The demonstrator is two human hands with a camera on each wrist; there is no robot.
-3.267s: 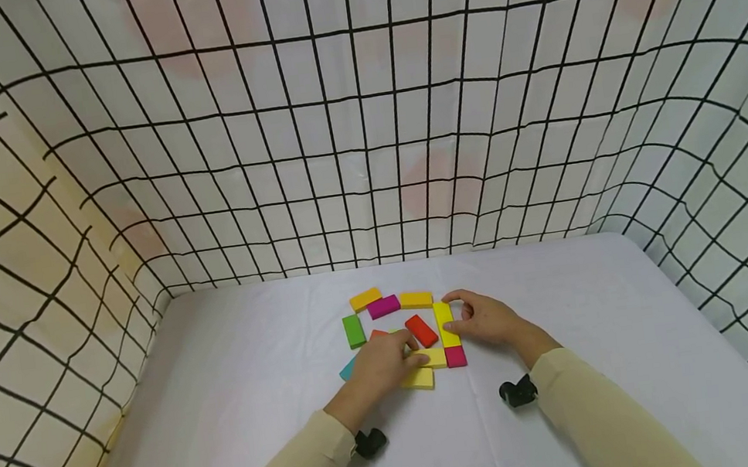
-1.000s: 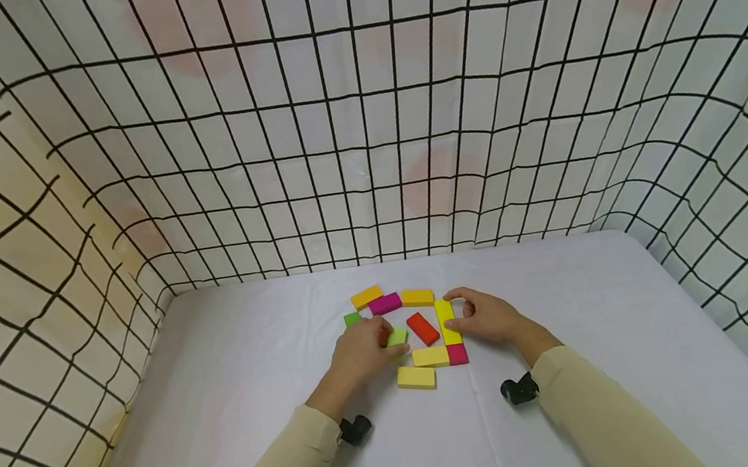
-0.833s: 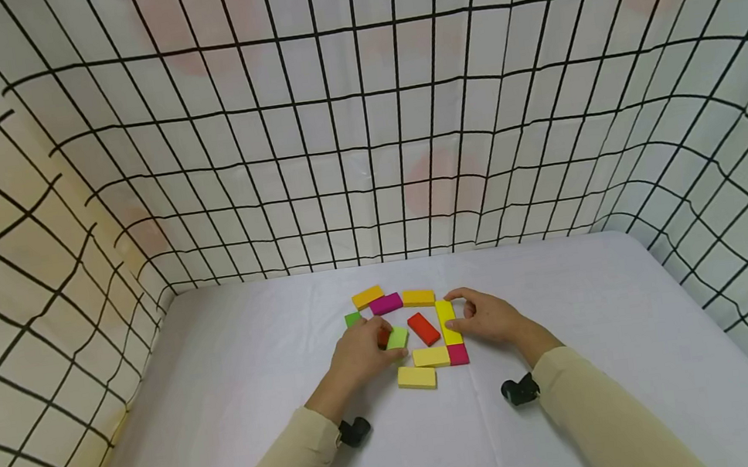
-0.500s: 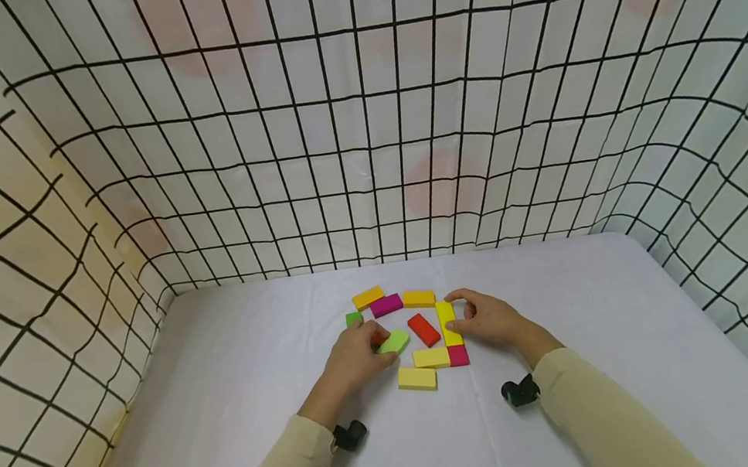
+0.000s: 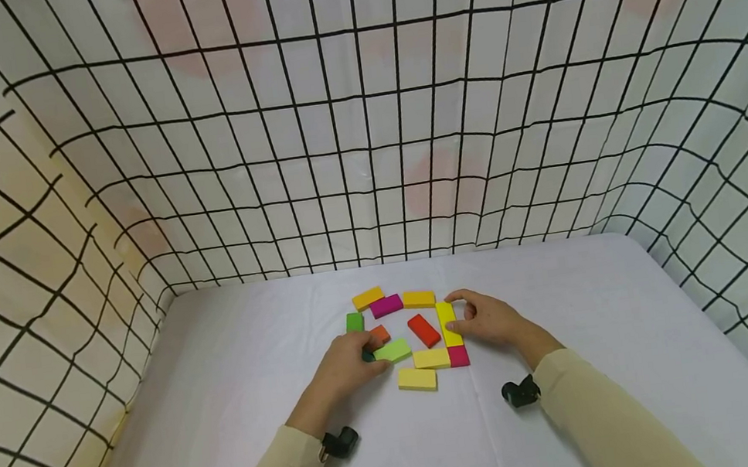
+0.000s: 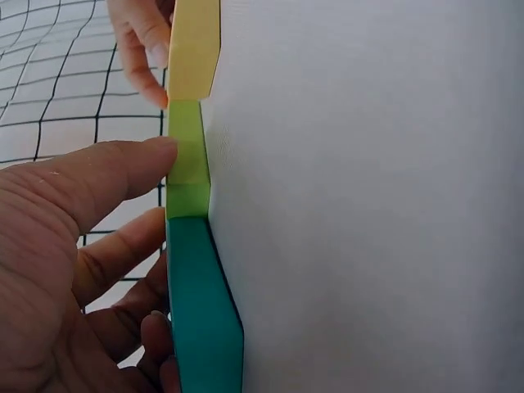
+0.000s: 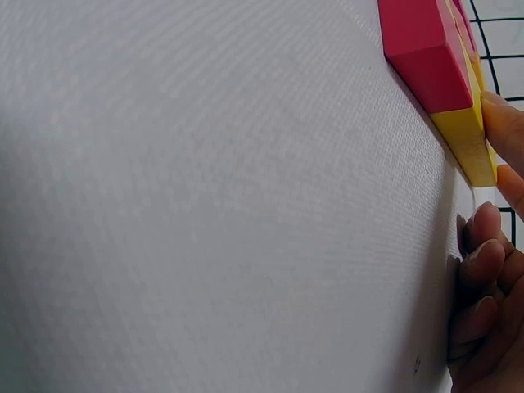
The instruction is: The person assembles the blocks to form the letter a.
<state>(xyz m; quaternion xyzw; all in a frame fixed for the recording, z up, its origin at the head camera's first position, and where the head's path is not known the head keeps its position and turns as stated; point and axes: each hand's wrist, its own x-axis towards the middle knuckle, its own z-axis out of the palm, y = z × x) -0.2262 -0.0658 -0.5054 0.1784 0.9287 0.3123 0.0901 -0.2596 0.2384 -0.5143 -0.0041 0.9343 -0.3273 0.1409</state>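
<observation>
Flat coloured blocks lie in a rough ring on the white table. My left hand [image 5: 344, 366] is at the ring's left side, pinching a light green block [image 5: 395, 351] between thumb and index finger. In the left wrist view that block's end meets a teal block [image 6: 205, 303], and a pale yellow block [image 6: 194, 49] stands beyond it. My right hand [image 5: 489, 318] holds a bright yellow block [image 5: 447, 318] on the right, thumb at its side and index finger at its far end. A magenta block [image 5: 458, 356] adjoins its near end.
Inside the ring lie a red block [image 5: 424, 330] and an orange block [image 5: 380, 335]. A green block [image 5: 354, 322], a purple block [image 5: 386, 306] and two orange-yellow ones edge the far side. Another pale yellow block [image 5: 417, 379] lies nearest me. Black wire mesh [image 5: 364, 149] surrounds the table.
My left hand has drawn back toward me and left, turning the light green block from pointing away to lying more sideways, near the pale yellow one. The right hand has stayed in place.
</observation>
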